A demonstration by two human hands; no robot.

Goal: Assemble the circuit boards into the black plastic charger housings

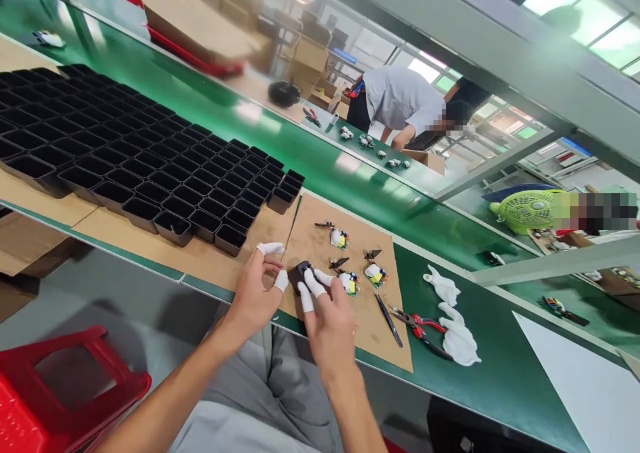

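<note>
My right hand point(327, 310), with white cots on its fingertips, grips a small black plastic case point(302, 268) above the cardboard near the bench edge. Just left of it, my left hand point(260, 283) is open, thumb and index apart, nothing between them; it also wears white cots. Beyond the case lie three small circuit boards with wires: one at the back point(339, 238), a second point(349, 283) close to my right fingers, and a third point(376, 274) farther right. Black tweezers point(389, 320) and red-handled pliers point(423, 330) rest to the right.
Rows of black plastic cases point(150, 190) cover the left of the bench. White gloves point(459, 340) lie right of the pliers. Across the green conveyor point(240, 116), a person point(400, 100) bends over a bench. A green fan point(530, 210) stands right; a red stool point(65, 386) is lower left.
</note>
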